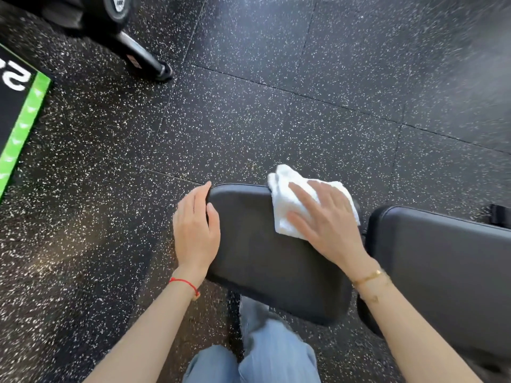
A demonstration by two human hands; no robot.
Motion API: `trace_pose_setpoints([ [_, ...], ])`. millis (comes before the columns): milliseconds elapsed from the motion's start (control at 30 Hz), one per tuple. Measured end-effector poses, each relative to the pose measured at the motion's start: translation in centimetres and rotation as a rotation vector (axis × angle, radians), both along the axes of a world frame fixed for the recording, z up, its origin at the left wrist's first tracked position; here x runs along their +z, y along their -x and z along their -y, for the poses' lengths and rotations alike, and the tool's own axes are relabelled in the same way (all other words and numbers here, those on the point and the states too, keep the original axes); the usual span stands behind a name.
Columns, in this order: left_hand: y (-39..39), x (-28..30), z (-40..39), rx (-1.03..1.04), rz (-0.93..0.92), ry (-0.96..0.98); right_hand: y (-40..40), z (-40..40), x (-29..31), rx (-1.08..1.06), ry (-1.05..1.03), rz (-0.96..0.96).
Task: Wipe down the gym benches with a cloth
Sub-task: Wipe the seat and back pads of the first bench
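Head view: the right hand [322, 217] lies flat, fingers straight, pressing the white cloth [287, 205] onto the far corner of the seat pad [265, 252], likely mid-wipe. The left hand [196, 230] curls over the pad's left edge, apparently steadying it. The back pad [442, 261] sits just beside. No containers show.

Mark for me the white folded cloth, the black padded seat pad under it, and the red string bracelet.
white folded cloth [282, 214], head view, bare lower-left part.
black padded seat pad [265, 261], head view, middle of top.
red string bracelet [184, 281], head view, strand across left wrist.
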State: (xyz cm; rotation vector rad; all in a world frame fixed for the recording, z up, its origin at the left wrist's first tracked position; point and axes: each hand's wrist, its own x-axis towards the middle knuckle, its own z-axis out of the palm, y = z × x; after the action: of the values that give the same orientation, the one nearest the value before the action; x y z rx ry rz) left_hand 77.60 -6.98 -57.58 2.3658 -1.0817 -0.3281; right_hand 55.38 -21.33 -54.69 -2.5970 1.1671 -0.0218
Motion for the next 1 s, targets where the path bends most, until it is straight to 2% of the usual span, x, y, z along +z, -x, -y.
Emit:
trace_pose_setpoints([
  [200, -0.8, -1.0, -0.7, -0.129, 0.013, 0.186, -2.2, 1.3, -1.2, -0.060, 0.053, -0.056],
  [300, -1.2, -1.4, -1.0, -0.193, 0.009, 0.268, -1.2, -2.7, -1.8, -0.031, 0.155, 0.024],
  [433, -2.0, -2.2, -1.7, -0.337, 0.041, 0.285, 1.8, -9.3, -2.0, 0.060, 0.140, 0.102],
  [567, -2.5, -2.8, -1.9, -0.455, 0.105, 0.325, 1.1, -8.7, -1.1, 0.056, 0.088, -0.009],
  [733, -2.6, -3.4, -3.2, -0.488, 0.084, 0.391, -3.2, -8.8, -2.0, -0.010, 0.148, -0.060],
  [900, -2.0, -3.9, -6.0, -0.501, 0.117, 0.401, -0.4, -15.2, -3.2, 0.044, 0.281, -0.032],
  [1000, -1.6, -4.1, -7.3, -0.517, 0.145, 0.400, 2.7, -16.5, -3.4, -0.018, 0.319, -0.023],
])
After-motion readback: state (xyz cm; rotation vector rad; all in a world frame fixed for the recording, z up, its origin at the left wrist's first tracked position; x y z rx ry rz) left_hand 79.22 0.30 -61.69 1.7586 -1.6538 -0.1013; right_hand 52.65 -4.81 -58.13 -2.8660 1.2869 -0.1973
